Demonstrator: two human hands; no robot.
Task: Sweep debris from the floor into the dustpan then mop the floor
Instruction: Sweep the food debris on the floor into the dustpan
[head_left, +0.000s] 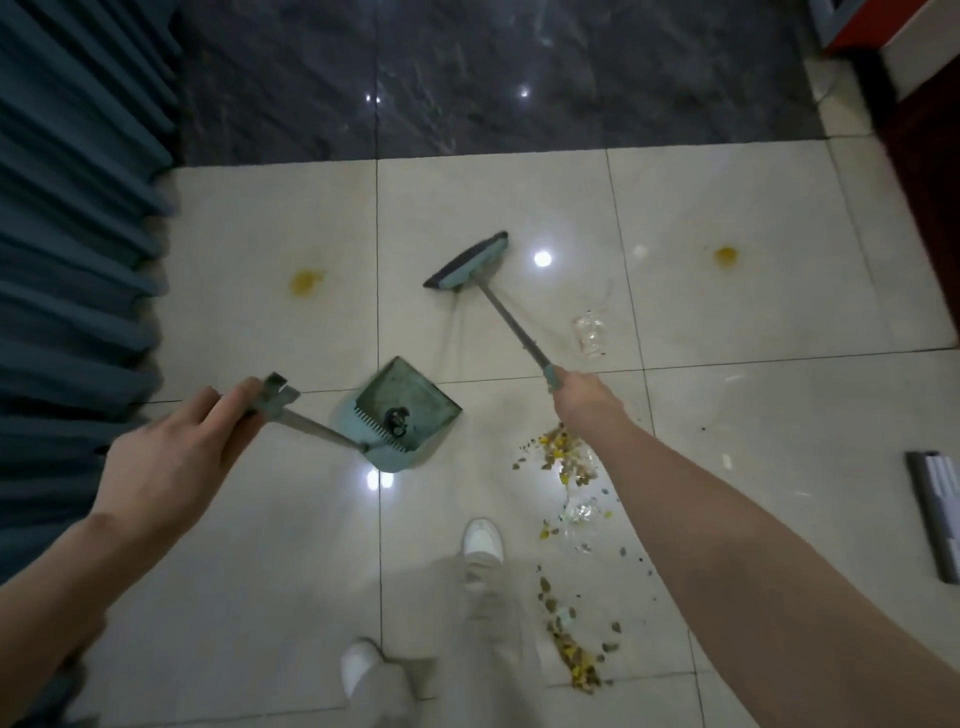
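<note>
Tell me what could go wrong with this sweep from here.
1. The debris trails beside the right shoe; a step could tread it wider.
2. The dustpan is left of the debris, so a stroke of the broom may miss it.
3. Dragging the broom through the yellow stain could smear it.

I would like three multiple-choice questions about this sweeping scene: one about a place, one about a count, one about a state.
1. Where is the broom head?
A. on the dark tiles
B. over the light tiles, beyond the dustpan
C. inside the dustpan
2. How many yellow stains mark the light tiles?
A. one
B. two
C. four
3. What does the right hand do?
A. grips the broom handle
B. hangs open
C. holds a cup
Key: 1 B, it sits past the pan on pale tile; 2 B, one near the curtain, one far right; 3 A, its fingers wrap the handle.
</note>
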